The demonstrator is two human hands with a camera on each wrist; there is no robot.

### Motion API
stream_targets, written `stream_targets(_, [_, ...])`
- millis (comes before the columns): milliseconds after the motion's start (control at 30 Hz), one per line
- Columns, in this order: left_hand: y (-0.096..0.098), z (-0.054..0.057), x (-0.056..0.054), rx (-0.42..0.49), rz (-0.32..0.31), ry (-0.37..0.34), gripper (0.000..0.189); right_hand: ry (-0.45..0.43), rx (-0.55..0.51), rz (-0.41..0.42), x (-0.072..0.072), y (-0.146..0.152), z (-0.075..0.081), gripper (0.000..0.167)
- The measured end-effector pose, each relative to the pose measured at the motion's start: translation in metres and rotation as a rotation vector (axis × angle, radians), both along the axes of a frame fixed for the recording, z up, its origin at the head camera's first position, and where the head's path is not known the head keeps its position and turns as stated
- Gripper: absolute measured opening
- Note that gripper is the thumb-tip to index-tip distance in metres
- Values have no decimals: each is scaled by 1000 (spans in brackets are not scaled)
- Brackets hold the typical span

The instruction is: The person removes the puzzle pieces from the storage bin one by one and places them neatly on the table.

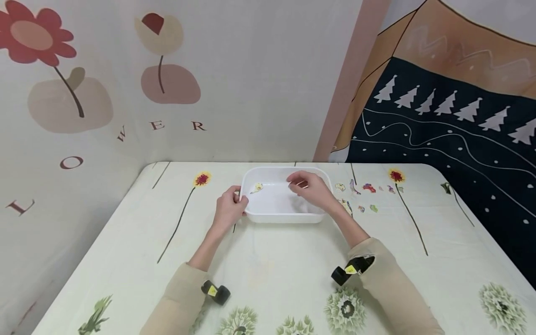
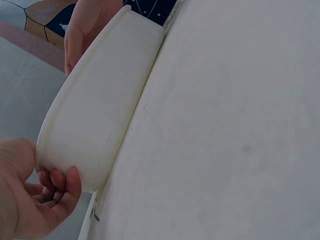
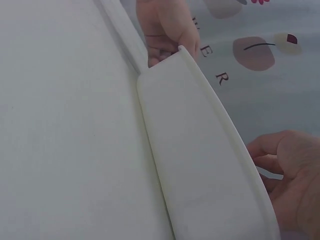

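A white rectangular plastic tray [image 1: 284, 217] with rounded corners stands on the table. My left hand [image 1: 228, 207] grips its left end, thumb at the rim and fingers curled against the outer wall. In the left wrist view the tray's outer side [image 2: 95, 110] shows, with the left hand [image 2: 45, 195] at its near corner. My right hand [image 1: 311, 190] hovers over the tray's right half, fingers loosely bent and nothing visible between them. The right wrist view has the right hand [image 3: 295, 175] partly hidden behind the tray wall [image 3: 200, 150]. A small yellowish cutout [image 1: 258, 187] lies inside, at the left.
Right of the tray, several small colourful cutouts lie on the flower-printed tablecloth [image 1: 276, 265], among them a red one [image 1: 369, 187] and a green one [image 1: 373, 208]. A printed curtain [image 1: 259, 93] hangs behind the table. Each forearm wears a black wrist camera [image 1: 215, 292].
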State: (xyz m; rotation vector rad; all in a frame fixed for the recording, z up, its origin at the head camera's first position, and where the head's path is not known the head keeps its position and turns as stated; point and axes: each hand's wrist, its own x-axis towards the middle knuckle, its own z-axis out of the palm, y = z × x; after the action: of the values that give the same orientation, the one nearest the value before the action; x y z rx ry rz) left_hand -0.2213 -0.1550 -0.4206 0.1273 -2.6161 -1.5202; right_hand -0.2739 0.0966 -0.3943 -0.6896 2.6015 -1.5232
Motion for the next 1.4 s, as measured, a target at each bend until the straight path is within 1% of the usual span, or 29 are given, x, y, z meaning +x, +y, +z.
stream_targets(433, [0,1,1,3,-8,4,38,-49,102,40,-16,-50,-7,26])
stream_targets(600, [-1,1,1,7,-5,-7,38,-33,167,82,-22,-65,-8,30])
stream_targets(833, [-1,3,1,10,-15,9,37,30,274,119,-29,-82,-9,40])
stream_targets(967, [0,4,1,10,-20,12,38,47,332,141,-31,-87,-11,43])
stream_targets(1067, [0,4,1,11,-22,12,38,55,359,147,-33,-90,-12,39])
stream_targets(1200, [0,4,1,10,-19,12,38,70,391,146,-33,-92,-12,24])
stream_targets(1300, [-1,3,0,13,-17,11,39,42,412,129,-32,-94,-13,14])
stream_targets(1400, [-1,3,0,13,-16,5,39,-16,417,104,-31,-95,-14,11])
